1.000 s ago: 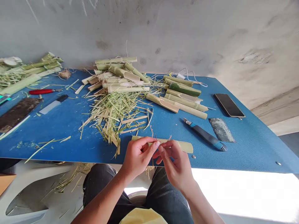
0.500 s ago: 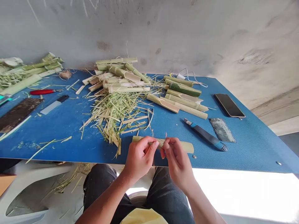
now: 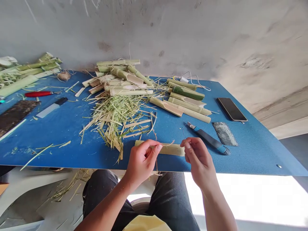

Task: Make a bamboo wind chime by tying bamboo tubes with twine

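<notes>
Left hand [image 3: 141, 160]: the fingers [image 3: 154, 154] are pinched together at the tips, with reddish-brown twine [image 3: 168, 144] between them, its loose end poking out to the right.
Right hand [image 3: 201, 162]: thumb and forefinger meet at the tips and appear to nip a thin dark strand [image 3: 183, 132], which stands up above them; the other fingers curl loosely.
Bamboo piece [image 3: 172, 150]: lies lengthwise near the front edge of the blue tabletop [image 3: 255, 150], partly hidden behind the left hand; whether the right fingers touch its end is hard to tell.
Twine course: it shows beyond the bamboo and again hanging over the edge; the hand covers the crossing.
Handling, twine: probably very light, limp and a bit fuzzy, so it should grip well; best pinched close to its end.
Handling, strand: likely springy and easily dropped; a fingertip hold suits it.
Handling, bamboo: seemingly stiff, light and smooth, apt to roll or slide; best steadied from above near an end.
Behind: a heap of shavings [image 3: 120, 110].
</notes>
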{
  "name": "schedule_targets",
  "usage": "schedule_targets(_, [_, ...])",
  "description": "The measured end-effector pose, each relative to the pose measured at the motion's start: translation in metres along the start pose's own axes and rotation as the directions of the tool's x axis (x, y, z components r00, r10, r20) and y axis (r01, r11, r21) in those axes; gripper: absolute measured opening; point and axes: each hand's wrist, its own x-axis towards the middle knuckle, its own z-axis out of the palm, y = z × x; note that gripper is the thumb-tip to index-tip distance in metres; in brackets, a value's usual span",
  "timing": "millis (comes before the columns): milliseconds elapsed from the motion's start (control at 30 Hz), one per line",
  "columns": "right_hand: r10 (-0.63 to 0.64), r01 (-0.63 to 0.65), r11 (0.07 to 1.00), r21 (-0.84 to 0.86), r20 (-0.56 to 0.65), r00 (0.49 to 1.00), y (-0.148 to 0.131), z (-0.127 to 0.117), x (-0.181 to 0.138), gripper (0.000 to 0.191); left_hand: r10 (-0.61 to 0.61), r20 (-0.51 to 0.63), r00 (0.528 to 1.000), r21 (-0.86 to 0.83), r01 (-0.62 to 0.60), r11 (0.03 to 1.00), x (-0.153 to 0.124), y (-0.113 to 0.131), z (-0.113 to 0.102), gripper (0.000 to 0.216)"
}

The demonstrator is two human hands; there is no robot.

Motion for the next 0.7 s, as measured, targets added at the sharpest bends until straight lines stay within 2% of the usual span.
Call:
schedule_targets(133, [0.005, 0.006, 0.994, -0.106, 0.102, 0.995, -0.004, 0.012, -0.004, 0.03, 0.0, 0.003, 1.0, 0.003, 0.0, 1.0, 0.0, 0.0, 0.0, 0.029])
schedule_targets(267, [-0.004, 0.013, 0.999, -0.05, 0.187, 0.982, -0.009, 0.027, -0.012, 0.031, 0.005, -0.003, 1.0, 0.004, -0.005, 1.0, 0.001, 0.001, 0.001, 0.028])
schedule_targets(500, [0.004, -0.029, 0.989, 0.148, 0.164, 0.986, -0.01, 0.033, -0.019, 0.027, 0.011, -0.055, 0.998, -0.014, -0.012, 1.0, 0.001, 0.001, 0.001, 0.024])
schedule_targets(700, [0.024, -0.043, 0.994, 0.103, 0.177, 0.984, -0.008, 0.032, -0.022, 0.031, -0.017, -0.059, 0.998, -0.066, 0.013, 0.998, 0.0, 0.001, 0.002, 0.026])
